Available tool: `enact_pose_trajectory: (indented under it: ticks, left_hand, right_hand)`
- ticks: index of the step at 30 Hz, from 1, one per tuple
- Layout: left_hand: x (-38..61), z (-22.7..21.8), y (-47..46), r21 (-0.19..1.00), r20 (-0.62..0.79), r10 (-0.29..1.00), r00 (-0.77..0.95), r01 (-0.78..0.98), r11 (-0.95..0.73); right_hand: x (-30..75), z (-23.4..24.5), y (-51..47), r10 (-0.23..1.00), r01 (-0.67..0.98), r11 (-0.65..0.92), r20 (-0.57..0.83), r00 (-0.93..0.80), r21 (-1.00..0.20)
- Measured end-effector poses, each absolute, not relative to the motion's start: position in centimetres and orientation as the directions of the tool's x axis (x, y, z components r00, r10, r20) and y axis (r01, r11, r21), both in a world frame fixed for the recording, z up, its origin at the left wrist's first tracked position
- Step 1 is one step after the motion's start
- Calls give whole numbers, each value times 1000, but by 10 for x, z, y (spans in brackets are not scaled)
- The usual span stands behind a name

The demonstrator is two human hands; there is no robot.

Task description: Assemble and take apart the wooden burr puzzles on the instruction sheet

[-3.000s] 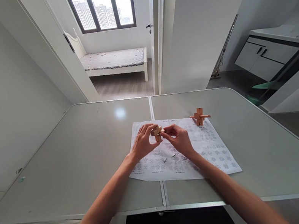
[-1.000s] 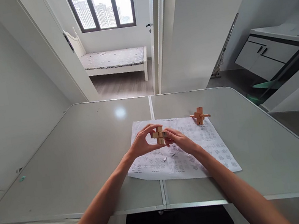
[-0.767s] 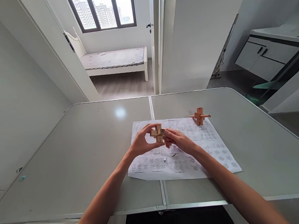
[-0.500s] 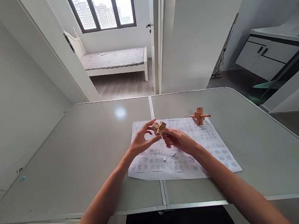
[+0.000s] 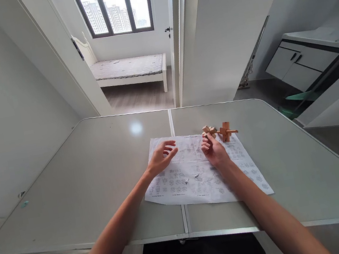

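Observation:
My right hand (image 5: 214, 150) is closed on a light wooden burr puzzle (image 5: 208, 131), its crossed blocks sticking up above the fingertips. Just to the right of it stands a darker, reddish wooden puzzle (image 5: 225, 131) with a thin rod pointing right; from here I cannot tell whether the two touch. My left hand (image 5: 162, 156) hovers over the left part of a printed paper sheet (image 5: 200, 191), fingers curved and apart, holding nothing. Rows of small diagrams cover the sheet.
Two tiny whitish scraps (image 5: 192, 179) lie on the sheet's lower middle. The grey table (image 5: 100, 178) has a metal seam (image 5: 185, 220) down its centre and a raised edge strip. Past its far edge are a doorway and a bed (image 5: 129, 68); a sink cabinet (image 5: 302, 59) stands at the right.
My right hand has carried the light wooden puzzle to the right, close to the reddish one. The left hand has let go of it and stays at the left, with its fingers apart.

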State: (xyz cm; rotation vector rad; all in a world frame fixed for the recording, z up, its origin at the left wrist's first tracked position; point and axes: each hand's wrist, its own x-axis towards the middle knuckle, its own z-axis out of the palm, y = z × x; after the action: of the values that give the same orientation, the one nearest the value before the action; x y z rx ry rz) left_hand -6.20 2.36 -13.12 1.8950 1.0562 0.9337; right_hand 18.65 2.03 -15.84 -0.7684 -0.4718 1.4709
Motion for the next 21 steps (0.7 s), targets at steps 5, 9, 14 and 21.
enact_pose_trajectory:
  ticks: [5,9,14,21]
  left_hand:
    - [-63,-133,24,875,182,903,389,356,-329]
    - [-63,-133,24,869,190,902,389,361,-339]
    - [-64,-135,25,870,197,900,389,355,-344]
    - [-64,-132,23,886,142,909,392,360,-294]
  right_hand:
    - [194,-166,25,965,-760,-48,-228,133,-649]
    - [194,-168,26,960,-780,-47,-245,138,-625]
    - [193,-166,26,939,-858,-75,-327,111,-508]
    - [194,-159,24,921,-915,-167,-388,-13,-368]
